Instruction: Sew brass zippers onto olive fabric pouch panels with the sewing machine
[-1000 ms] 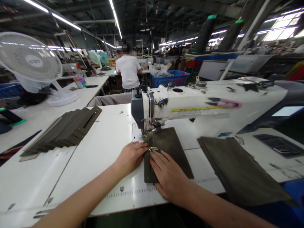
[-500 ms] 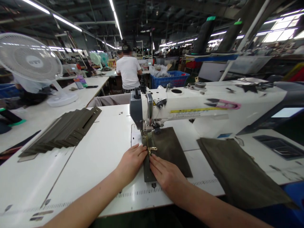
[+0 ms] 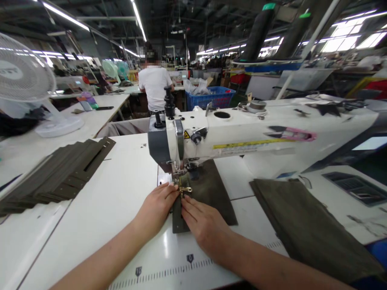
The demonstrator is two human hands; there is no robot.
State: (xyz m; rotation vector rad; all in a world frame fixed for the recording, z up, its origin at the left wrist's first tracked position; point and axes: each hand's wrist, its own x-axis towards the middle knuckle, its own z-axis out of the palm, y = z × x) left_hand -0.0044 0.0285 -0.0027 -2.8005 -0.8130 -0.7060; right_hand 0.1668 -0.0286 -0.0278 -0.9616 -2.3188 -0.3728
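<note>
Under the needle area of a white sewing machine (image 3: 238, 135) lies a dark olive fabric panel (image 3: 213, 201). On its left edge is a narrow olive strip (image 3: 178, 219) with a metal zipper, whose gold zipper pull (image 3: 185, 189) points right. My left hand (image 3: 155, 205) lies on the strip's left edge, its fingers stretched out just below the presser foot. My right hand (image 3: 208, 225) rests on the panel and strip with fingers extended flat, close to the zipper pull. Neither hand is wrapped around anything; the fingertips press the pieces onto the table.
Stacked olive strips (image 3: 60, 173) with slots lie at left. Folded olive fabric (image 3: 305, 225) hangs over the table's right front edge. Pink-handled thread snips (image 3: 292, 133) sit on the machine arm. A white fan (image 3: 27, 76), a blue crate (image 3: 208, 98) and a person (image 3: 155, 86) are beyond.
The view has shifted right and closer to the machine, so most things appear further left. Both hands stay at the same place on the strip and panel, with the zipper pull between them.
</note>
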